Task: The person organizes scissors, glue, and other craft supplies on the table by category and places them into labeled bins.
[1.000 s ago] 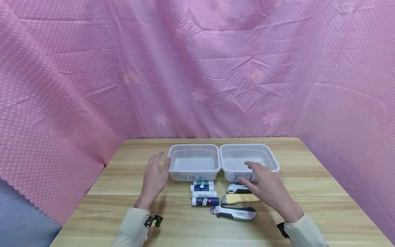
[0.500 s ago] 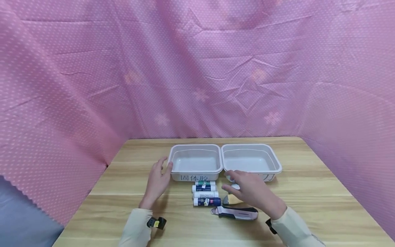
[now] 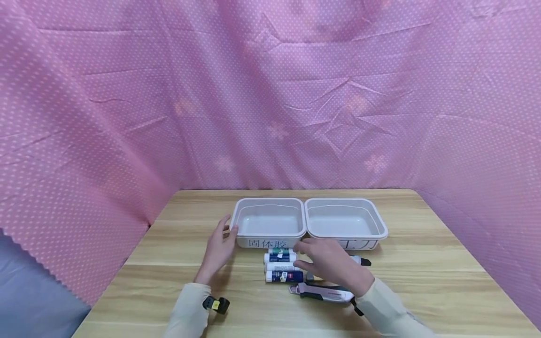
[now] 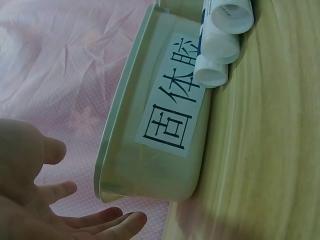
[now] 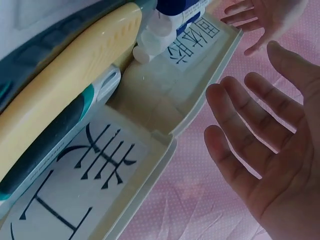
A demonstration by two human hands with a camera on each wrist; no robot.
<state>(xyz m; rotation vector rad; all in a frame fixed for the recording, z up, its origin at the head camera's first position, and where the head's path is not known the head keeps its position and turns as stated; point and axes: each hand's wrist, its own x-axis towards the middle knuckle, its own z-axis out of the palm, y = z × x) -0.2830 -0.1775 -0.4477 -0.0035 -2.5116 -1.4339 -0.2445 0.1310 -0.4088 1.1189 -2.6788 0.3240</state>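
My left hand is at the left end of a white plastic box, fingers spread; whether it touches the rim I cannot tell. In the left wrist view its relaxed fingers hold nothing. My right hand hovers palm down over the utility knives, fingertips near the right ends of several glue sticks lying in a stacked row. Its fingers are extended, with nothing gripped. Partly under that hand lie a yellow utility knife and a grey-and-black one. A white-and-black utility knife lies nearest me.
A second white box stands right beside the first, both with paper labels in Chinese characters on the front. Under everything is a wooden table. Pink dotted cloth hangs behind and at both sides.
My right hand has moved left and lower, from above the right box's front toward the glue sticks' right ends. My left hand has shifted slightly, staying by the left box.
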